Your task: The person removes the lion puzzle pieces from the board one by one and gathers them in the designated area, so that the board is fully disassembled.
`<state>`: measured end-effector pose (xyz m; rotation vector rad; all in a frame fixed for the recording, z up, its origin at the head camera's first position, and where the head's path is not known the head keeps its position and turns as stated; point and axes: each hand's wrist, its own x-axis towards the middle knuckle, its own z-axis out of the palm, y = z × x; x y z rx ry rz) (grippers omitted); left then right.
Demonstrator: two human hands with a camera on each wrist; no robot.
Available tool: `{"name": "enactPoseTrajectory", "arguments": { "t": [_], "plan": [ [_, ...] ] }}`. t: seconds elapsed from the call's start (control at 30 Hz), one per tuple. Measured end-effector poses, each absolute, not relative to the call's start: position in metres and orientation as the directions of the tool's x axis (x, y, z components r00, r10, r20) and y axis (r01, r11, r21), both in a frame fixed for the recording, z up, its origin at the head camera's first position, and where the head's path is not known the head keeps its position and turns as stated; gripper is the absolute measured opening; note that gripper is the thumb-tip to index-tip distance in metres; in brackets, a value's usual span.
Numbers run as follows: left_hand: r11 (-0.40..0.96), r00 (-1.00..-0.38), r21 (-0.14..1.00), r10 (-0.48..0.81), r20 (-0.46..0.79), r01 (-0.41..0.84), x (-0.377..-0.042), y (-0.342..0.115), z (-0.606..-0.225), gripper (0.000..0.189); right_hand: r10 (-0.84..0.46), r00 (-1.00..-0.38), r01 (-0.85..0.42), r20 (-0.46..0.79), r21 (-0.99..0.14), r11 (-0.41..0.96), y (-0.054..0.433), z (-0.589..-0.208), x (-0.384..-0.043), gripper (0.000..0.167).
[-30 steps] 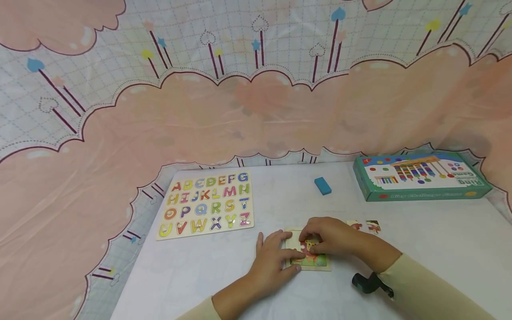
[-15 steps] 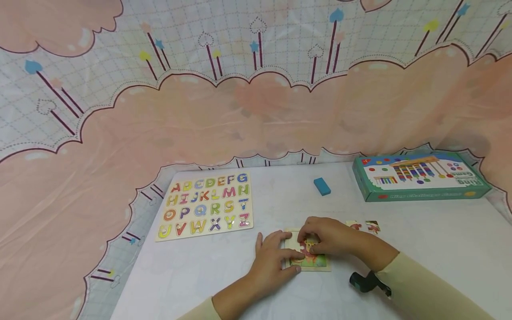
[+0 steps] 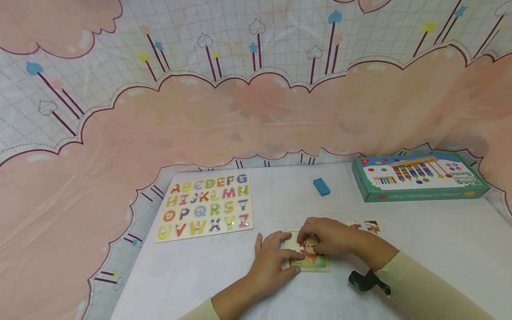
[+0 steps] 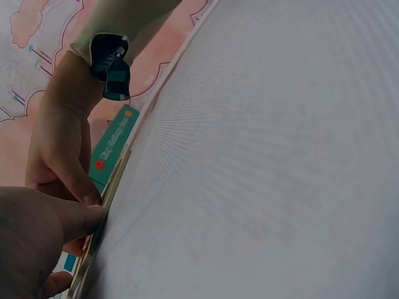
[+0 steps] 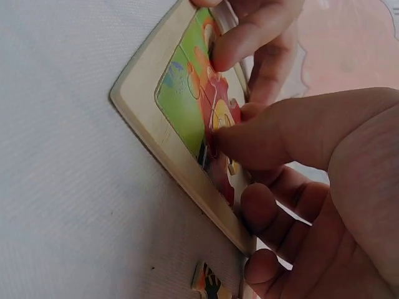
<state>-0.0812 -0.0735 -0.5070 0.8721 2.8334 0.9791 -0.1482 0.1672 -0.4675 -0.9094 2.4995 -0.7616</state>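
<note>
- Jigsaw puzzle (image 5: 134, 93), pale wood frame: flat on the white-covered tabletop (image 3: 180, 275), in front of the person. Part filled; upper left of the tray shows bare wood.
- Bear-face piece (image 3: 310, 246), yellow: in the middle of the picture, pinched between thumb and finger of the right hand (image 3: 334, 235).
- Left hand (image 3: 274, 260): fingers spread, resting on the puzzle's left side, one fingertip on the picture.
- Black wrist device (image 3: 366, 281): at the right sleeve cuff.
- Two loose pieces (image 3: 372, 227): just beyond the right wrist.
- Blue block (image 3: 322, 186): behind the puzzle.
- Alphabet board (image 3: 207, 218): back left.
- Green game box (image 3: 420, 178): back right, against the pink patterned cloth (image 3: 240, 115).
</note>
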Motion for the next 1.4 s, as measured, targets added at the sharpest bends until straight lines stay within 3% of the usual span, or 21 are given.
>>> {"name": "enactPoseTrajectory", "arguments": {
  "t": [0.5,0.87,1.13,1.4],
  "plan": [
    [0.640,-0.841,0.578,0.514,0.168,0.506,-0.081,-0.073,-0.508,0.025,-0.649,-0.745,-0.426,-0.157,-0.636,0.643,0.167,-0.464,-0.145,0.035],
    [0.640,-0.839,0.574,0.516,0.172,0.511,-0.081,-0.073,-0.510,0.025,-0.691,-0.716,-0.432,-0.098,-0.715,0.549,0.171,-0.467,-0.145,0.019],
    [0.646,-0.846,0.581,0.511,0.151,0.495,-0.082,-0.074,-0.510,0.027,-0.674,-0.735,-0.385,-0.075,-0.773,0.505,0.175,-0.467,-0.143,0.024],
    [0.641,-0.849,0.595,0.510,0.142,0.485,-0.083,-0.075,-0.511,0.026,-0.657,-0.749,-0.353,-0.081,-0.791,0.500,0.188,-0.458,-0.143,0.014]
  ]
}}
